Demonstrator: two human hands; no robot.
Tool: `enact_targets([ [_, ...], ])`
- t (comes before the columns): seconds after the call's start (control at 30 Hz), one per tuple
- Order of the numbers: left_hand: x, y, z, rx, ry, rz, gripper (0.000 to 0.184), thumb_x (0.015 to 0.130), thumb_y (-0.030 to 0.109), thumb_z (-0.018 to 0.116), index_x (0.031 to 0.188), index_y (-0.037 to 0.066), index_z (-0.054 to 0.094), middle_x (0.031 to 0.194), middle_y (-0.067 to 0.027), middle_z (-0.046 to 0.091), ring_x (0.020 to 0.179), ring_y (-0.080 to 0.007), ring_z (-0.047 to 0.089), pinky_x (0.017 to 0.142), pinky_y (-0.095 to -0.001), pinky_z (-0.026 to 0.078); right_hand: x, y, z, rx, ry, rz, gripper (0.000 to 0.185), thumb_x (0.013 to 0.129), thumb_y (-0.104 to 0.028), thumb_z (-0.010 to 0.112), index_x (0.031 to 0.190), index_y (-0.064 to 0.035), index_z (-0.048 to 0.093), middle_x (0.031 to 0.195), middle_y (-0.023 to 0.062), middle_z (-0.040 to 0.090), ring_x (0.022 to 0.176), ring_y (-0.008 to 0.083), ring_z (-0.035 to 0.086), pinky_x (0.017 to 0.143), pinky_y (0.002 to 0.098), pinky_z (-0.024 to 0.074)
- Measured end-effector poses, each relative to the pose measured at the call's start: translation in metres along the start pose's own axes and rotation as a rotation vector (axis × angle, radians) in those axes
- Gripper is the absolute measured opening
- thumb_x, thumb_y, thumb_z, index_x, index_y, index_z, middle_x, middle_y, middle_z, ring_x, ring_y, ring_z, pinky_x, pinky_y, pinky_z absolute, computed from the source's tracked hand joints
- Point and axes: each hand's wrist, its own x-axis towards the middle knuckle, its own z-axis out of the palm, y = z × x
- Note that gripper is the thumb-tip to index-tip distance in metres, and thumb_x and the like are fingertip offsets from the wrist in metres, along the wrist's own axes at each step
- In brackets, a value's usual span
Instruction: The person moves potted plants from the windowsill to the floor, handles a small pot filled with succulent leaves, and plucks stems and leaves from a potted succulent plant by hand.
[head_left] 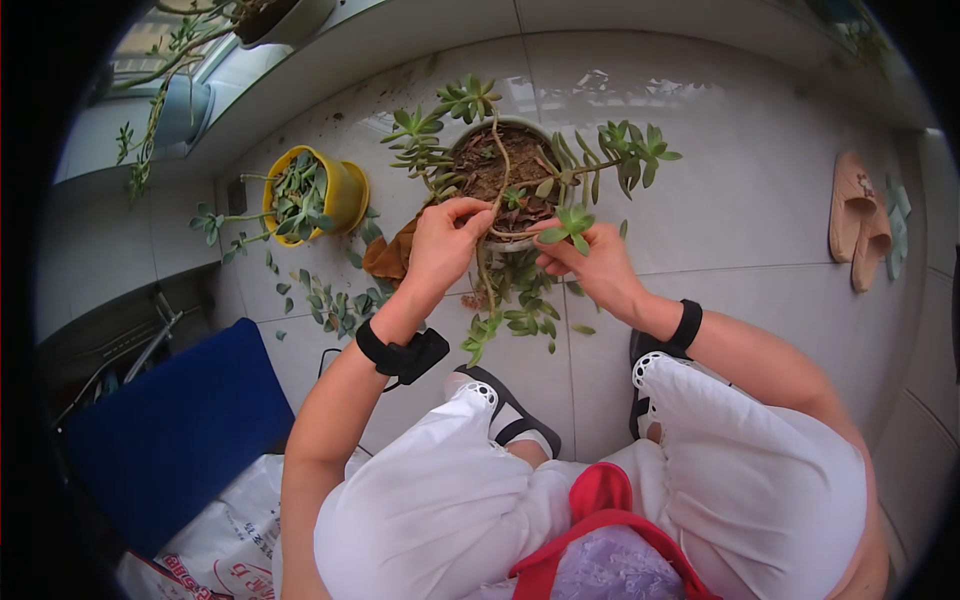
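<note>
A round pot (545, 130) of brown soil stands on the floor in front of me, with long succulent stems spreading over its rim. My left hand (445, 240) is at the pot's near left edge, thumb and fingers pinched round a bare stem (501, 165). At the near right edge, my right hand (595, 262) has its fingers closed on a stem beside a green rosette (568, 226), which partly covers the fingertips. Brown cloth (388, 256) lies beside my left hand.
A yellow pot (345, 195) with succulents stands at the left, fallen leaves (335, 308) near it. Blue panel (180, 435) and plastic bags (235, 530) are lower left. Pink slippers (855, 215) lie at the right. A blue pot (183, 110) sits on the upper-left ledge.
</note>
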Motion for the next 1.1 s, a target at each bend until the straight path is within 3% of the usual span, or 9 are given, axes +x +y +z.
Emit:
enact_targets([
  [0.17, 0.003, 0.022, -0.011, -0.046, -0.135, -0.169, 0.013, 0.092, 0.017, 0.068, 0.095, 0.004, 0.07, 0.068, 0.0066, 0.054, 0.061, -0.003, 0.044, 0.053, -0.0219, 0.033, 0.0, 0.001, -0.003, -0.012, -0.009, 0.0, 0.025, 0.098, -0.022, 0.063, 0.114, -0.0041, 0.07, 0.087, 0.0012, 0.068, 0.076, 0.0086, 0.063, 0.069, 0.0239, 0.0527],
  [0.37, 0.004, 0.009, -0.007, 0.148, -0.031, 0.056, 0.014, 0.091, 0.012, 0.063, 0.088, -0.001, 0.064, 0.067, -0.0037, 0.056, 0.063, -0.0126, 0.051, 0.06, -0.0299, 0.042, 0.002, 0.004, -0.003, 0.003, -0.008, -0.014, 0.023, 0.098, -0.021, 0.064, 0.113, -0.0049, 0.071, 0.086, 0.0005, 0.067, 0.075, 0.0087, 0.063, 0.068, 0.0236, 0.0522],
  [0.47, -0.006, 0.022, 0.0, 0.16, 0.069, 0.1, 0.014, 0.091, 0.011, 0.059, 0.089, -0.001, 0.063, 0.071, -0.0091, 0.061, 0.065, -0.0218, 0.059, 0.063, -0.0345, 0.045, 0.001, 0.004, -0.003, 0.001, -0.017, -0.015, 0.023, 0.098, -0.021, 0.064, 0.112, -0.0045, 0.071, 0.087, 0.0006, 0.067, 0.076, 0.0088, 0.063, 0.069, 0.0237, 0.0522],
  [0.57, -0.008, 0.02, 0.005, 0.259, 0.111, 0.266, 0.014, 0.09, 0.013, 0.062, 0.093, 0.0, 0.064, 0.069, -0.0067, 0.061, 0.064, -0.0169, 0.057, 0.062, -0.0311, 0.045, 0.0, 0.004, -0.003, 0.011, -0.019, -0.021, 0.023, 0.098, -0.021, 0.064, 0.112, -0.0042, 0.071, 0.087, 0.0011, 0.068, 0.076, 0.0089, 0.063, 0.069, 0.024, 0.0523],
  [0.67, -0.009, 0.044, 0.008, 0.485, 0.078, 0.075, 0.019, 0.083, 0.017, 0.067, 0.093, 0.0, 0.066, 0.073, -0.0094, 0.065, 0.067, -0.023, 0.062, 0.065, -0.0343, 0.049, -0.001, 0.003, -0.003, 0.007, -0.027, -0.037, 0.024, 0.098, -0.021, 0.064, 0.112, -0.0036, 0.071, 0.088, 0.0016, 0.068, 0.076, 0.009, 0.063, 0.069, 0.0241, 0.0524],
  [0.77, 0.001, 0.049, 0.009, 0.541, 0.081, 0.053, 0.024, 0.077, 0.02, 0.072, 0.091, 0.001, 0.067, 0.074, -0.0099, 0.067, 0.068, -0.0264, 0.065, 0.066, -0.0364, 0.051, -0.001, 0.003, -0.002, -0.007, -0.029, -0.037, 0.024, 0.098, -0.021, 0.064, 0.112, -0.003, 0.071, 0.088, 0.0019, 0.068, 0.076, 0.009, 0.063, 0.07, 0.0241, 0.0523],
  [1.1, 0.007, 0.046, 0.013, 0.807, 0.093, 0.409, 0.014, 0.082, 0.016, 0.067, 0.081, 0.002, 0.066, 0.068, -0.0182, 0.064, 0.068, -0.038, 0.065, 0.062, -0.0449, 0.05, 0.002, 0.006, -0.002, 0.03, -0.023, -0.022, 0.022, 0.097, -0.018, 0.065, 0.111, -0.0028, 0.071, 0.088, 0.0015, 0.069, 0.076, 0.0085, 0.063, 0.069, 0.0235, 0.0515],
])
